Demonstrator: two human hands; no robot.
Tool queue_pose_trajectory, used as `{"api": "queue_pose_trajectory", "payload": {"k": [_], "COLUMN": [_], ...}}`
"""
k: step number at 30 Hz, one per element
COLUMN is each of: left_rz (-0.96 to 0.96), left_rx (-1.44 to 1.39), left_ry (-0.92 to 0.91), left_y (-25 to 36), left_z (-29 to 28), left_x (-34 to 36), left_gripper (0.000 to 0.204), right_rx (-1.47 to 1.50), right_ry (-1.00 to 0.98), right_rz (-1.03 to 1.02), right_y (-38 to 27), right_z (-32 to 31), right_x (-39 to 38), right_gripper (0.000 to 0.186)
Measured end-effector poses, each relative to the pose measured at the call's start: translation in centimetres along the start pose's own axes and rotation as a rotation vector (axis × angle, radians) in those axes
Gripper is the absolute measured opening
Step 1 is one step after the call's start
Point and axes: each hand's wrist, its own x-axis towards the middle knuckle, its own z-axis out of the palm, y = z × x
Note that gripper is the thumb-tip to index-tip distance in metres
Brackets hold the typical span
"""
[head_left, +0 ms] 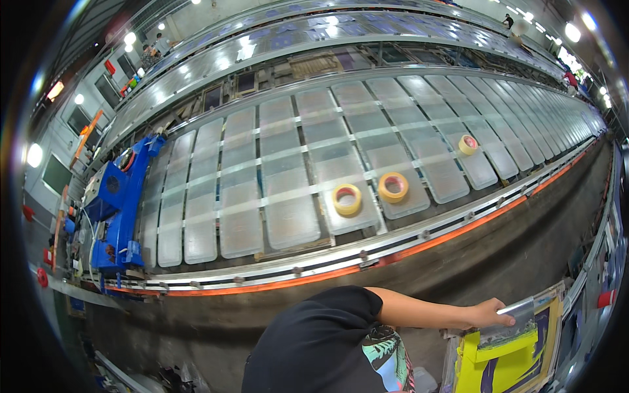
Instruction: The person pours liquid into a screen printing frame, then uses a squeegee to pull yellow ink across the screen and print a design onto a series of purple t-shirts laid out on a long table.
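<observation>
From my black sleeve, my left arm stretches to the right. Its hand, my left hand, is closed on the upper edge of a grey squeegee. The squeegee's lower edge is smeared and meets bright yellow ink. This ink lies inside a screen printing frame at the lower right, over a mesh with dark purple areas. My right hand is out of view.
A long printing table with several grey panels runs across the middle. Three tape rolls lie on it: one, another, and a farther one. A blue machine stands at its left end, and an orange-edged rail borders the near side.
</observation>
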Motion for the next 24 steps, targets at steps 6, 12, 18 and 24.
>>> {"api": "queue_pose_trajectory", "payload": {"k": [6,12,18,24], "left_rz": [0.04,0.0,0.042,0.095], "left_rx": [0.019,-0.029,-0.013,-0.004], "left_ry": [0.05,0.114,0.161,0.12], "left_y": [0.2,1.7,3.6,5.0], "left_z": [1.5,0.6,-1.1,-2.1], "left_x": [18.0,32.5,46.7,63.4], "left_gripper": [0.051,0.053,0.051,0.043], "right_rx": [0.004,-0.003,0.017,0.129], "right_ry": [-0.006,0.041,0.081,0.199], "right_rz": [0.043,0.047,0.022,-0.047], "right_y": [-3.1,-6.7,-10.4,-15.6], "right_z": [1.4,2.1,2.5,0.0], "right_x": [17.1,31.7,45.2,57.5], "right_gripper": [0.046,0.047,0.048,0.049]}}
